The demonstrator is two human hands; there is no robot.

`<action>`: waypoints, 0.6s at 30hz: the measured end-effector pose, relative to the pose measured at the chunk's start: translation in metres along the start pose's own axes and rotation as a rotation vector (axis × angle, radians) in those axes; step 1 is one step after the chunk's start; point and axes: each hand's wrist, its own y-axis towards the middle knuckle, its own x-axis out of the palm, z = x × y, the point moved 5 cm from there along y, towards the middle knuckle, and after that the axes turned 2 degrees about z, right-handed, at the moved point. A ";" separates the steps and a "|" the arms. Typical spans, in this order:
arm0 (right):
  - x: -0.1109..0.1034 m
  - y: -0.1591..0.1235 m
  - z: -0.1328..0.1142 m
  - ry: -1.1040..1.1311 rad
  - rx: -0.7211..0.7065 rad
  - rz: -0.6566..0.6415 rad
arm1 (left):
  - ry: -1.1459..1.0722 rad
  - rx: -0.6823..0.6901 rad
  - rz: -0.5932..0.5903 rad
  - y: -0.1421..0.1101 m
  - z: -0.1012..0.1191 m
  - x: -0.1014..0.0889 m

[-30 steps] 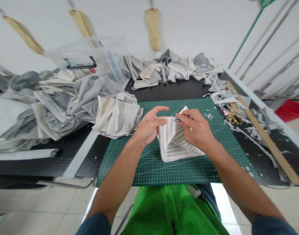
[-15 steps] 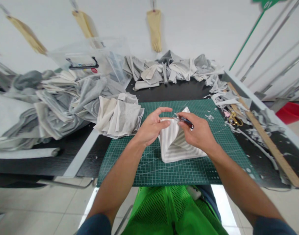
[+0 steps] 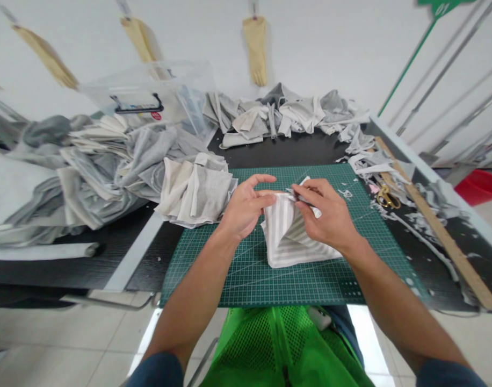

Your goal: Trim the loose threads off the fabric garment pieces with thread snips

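Grey-and-white striped fabric (image 3: 284,242) stands partly lifted off the green cutting mat (image 3: 246,290), with its lower part resting on the grid. My left hand (image 3: 248,207) pinches its upper left corner between thumb and fingers, the index finger stretched out above. My right hand (image 3: 324,212) is closed around small thread snips (image 3: 298,196), whose blades point left at the fabric's top edge. Fingers cover most of the snips. Behind my right fingers, another tip of the fabric sticks up.
Piled grey and beige cloth (image 3: 149,156) lies left, before a clear plastic box (image 3: 181,91). More scraps (image 3: 286,113) line the back. At right are gold-handled scissors (image 3: 386,199), a wooden ruler (image 3: 443,236) and loose trimmings. Thread bits (image 3: 345,193) lie on the mat.
The snips have turned in my right hand, so their dark handle shows less. My left hand has shifted slightly left. The fabric stays in nearly the same place.
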 end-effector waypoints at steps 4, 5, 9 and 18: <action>0.004 -0.003 0.002 -0.029 -0.042 -0.014 | -0.017 0.000 -0.015 0.000 -0.001 -0.001; 0.004 -0.004 0.003 -0.040 -0.047 -0.008 | -0.018 0.000 -0.022 0.000 -0.001 -0.001; 0.005 -0.005 0.005 -0.059 -0.057 0.005 | -0.014 -0.003 -0.052 0.000 -0.002 0.000; 0.004 -0.006 0.006 -0.097 -0.067 0.009 | -0.004 -0.014 -0.080 -0.001 -0.002 0.003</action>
